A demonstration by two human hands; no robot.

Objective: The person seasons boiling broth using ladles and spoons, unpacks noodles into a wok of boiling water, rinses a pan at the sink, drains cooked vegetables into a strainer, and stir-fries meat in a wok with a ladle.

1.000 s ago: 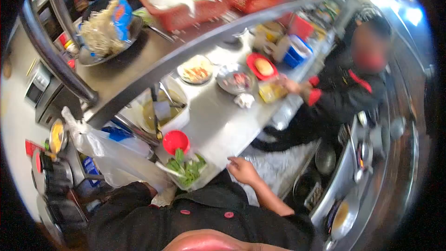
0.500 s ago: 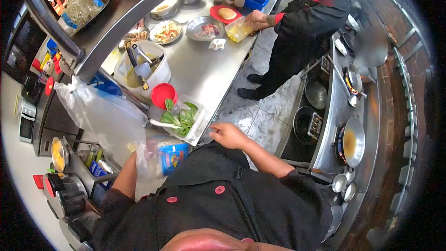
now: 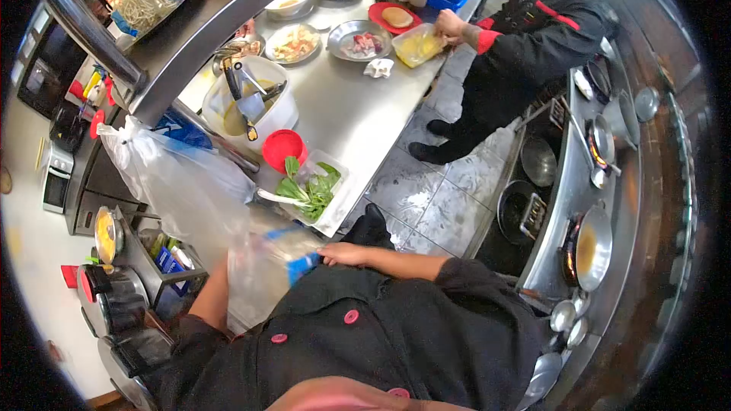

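My right hand (image 3: 343, 253) pinches the edge of a clear plastic packet with blue print (image 3: 303, 266), held low against my black jacket. The packet is smeared by motion, so its contents are unclear. My left forearm (image 3: 211, 297) reaches up on the other side of it, and the left hand is hidden by clear plastic. A large clear plastic bag (image 3: 186, 190) hangs from the counter frame right above. Just beyond the packet, a white tray (image 3: 344, 202) holds leafy greens (image 3: 316, 192), with a red cup (image 3: 284, 150) beside it.
On the steel counter (image 3: 343, 114) stand a white tub of utensils (image 3: 282, 110) and several plates of food. A co-worker (image 3: 525, 53) handles a clear container of yellow food (image 3: 419, 46) across the corner. Stove burners with woks (image 3: 590, 247) line the right. A black pot (image 3: 122, 297) stands left.
My right hand has moved down and left from beside the tray and taken hold of the packet. The packet has shifted slightly right. The camera view has turned a little.
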